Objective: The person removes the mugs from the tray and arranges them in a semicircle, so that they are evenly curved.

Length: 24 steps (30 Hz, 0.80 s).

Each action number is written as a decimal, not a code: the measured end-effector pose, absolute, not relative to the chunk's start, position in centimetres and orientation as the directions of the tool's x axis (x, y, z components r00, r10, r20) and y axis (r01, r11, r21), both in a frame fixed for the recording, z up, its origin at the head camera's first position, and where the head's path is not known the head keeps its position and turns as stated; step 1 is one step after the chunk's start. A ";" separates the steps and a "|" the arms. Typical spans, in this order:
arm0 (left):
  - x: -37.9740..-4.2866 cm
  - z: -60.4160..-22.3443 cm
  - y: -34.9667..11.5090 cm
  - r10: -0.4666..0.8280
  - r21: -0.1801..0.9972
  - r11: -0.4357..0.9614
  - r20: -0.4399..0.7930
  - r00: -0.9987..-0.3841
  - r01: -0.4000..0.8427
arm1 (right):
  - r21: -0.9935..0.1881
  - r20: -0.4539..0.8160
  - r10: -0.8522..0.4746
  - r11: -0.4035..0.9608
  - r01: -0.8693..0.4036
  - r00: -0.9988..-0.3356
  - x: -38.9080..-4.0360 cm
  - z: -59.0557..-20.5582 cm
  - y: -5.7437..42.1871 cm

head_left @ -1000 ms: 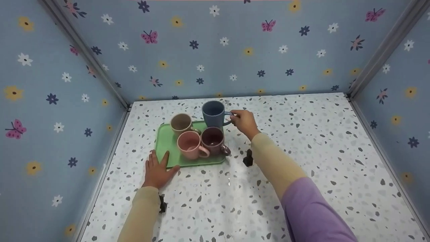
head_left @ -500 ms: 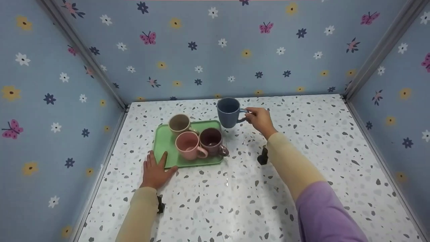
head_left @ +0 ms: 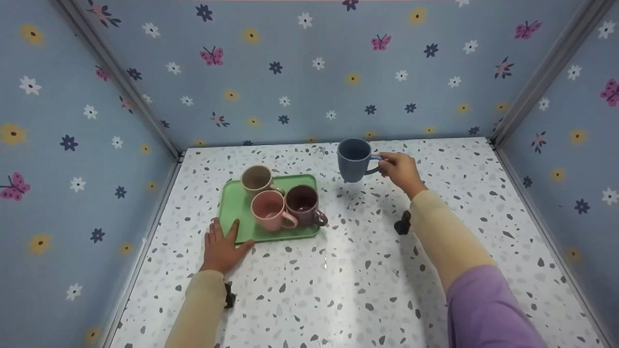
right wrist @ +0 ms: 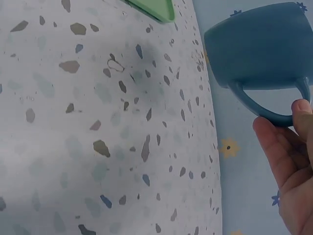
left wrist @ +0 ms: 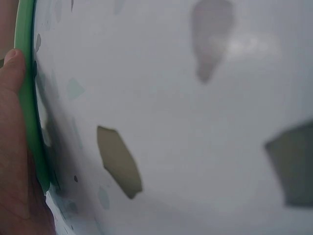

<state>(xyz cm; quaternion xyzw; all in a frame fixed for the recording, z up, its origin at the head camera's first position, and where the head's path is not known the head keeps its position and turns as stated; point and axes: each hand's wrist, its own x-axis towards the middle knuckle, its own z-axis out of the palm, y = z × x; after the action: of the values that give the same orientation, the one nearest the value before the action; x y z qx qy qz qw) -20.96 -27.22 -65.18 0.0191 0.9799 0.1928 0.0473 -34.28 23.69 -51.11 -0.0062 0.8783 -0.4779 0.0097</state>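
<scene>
My right hand (head_left: pixel 402 173) pinches the handle of a blue mug (head_left: pixel 353 162), held upright in the air to the right of a green tray (head_left: pixel 235 203). In the right wrist view the blue mug (right wrist: pixel 261 46) hangs off the table surface, thumb and fingers on its handle. My left hand (head_left: pixel 223 250) rests with spread, straight fingers at the tray's near left corner. In the left wrist view a finger lies against the green tray rim (left wrist: pixel 27 98). On the tray stand a beige mug (head_left: pixel 257 180), a pink mug (head_left: pixel 269 211) and a dark maroon mug (head_left: pixel 302 200), close together.
The speckled white table (head_left: pixel 358 270) is enclosed by blue flowered panels (head_left: pixel 300 63) at the back and both sides. Grey metal strips (head_left: pixel 541 72) run along the corners. The maroon mug's handle juts past the tray's right edge.
My right hand has carried the blue mug rightward, from above the tray's far right corner to a spot beyond the tray. The left hand and the other mugs have stayed put.
</scene>
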 end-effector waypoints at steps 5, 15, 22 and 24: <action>-21.0 -65.1 -27.3 0.058 0.391 0.920 -0.061 -0.996 0.030 | -0.840 -0.018 0.006 0.542 0.018 -1.000 -33.9 -51.0 26.1; -20.3 -63.8 -26.7 0.058 0.391 0.920 -0.043 -0.997 0.036 | -0.828 0.026 0.038 0.560 0.000 -0.999 -32.7 -51.8 30.4; -20.5 -63.8 -26.6 0.060 0.394 0.918 -0.054 -0.997 0.034 | -0.808 0.025 0.054 0.589 0.012 -0.998 -32.1 -52.5 32.8; -20.5 -63.9 -26.6 0.064 0.393 0.919 -0.053 -0.996 0.038 | -0.816 0.004 0.054 0.578 0.028 -0.999 -31.8 -52.7 33.5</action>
<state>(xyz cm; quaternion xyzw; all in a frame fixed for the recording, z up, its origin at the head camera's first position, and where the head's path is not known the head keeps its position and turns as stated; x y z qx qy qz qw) -20.54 -26.62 -63.91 0.0263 0.9790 0.1996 0.0326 -31.82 33.49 -52.72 0.0229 0.8881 -0.4589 -0.0142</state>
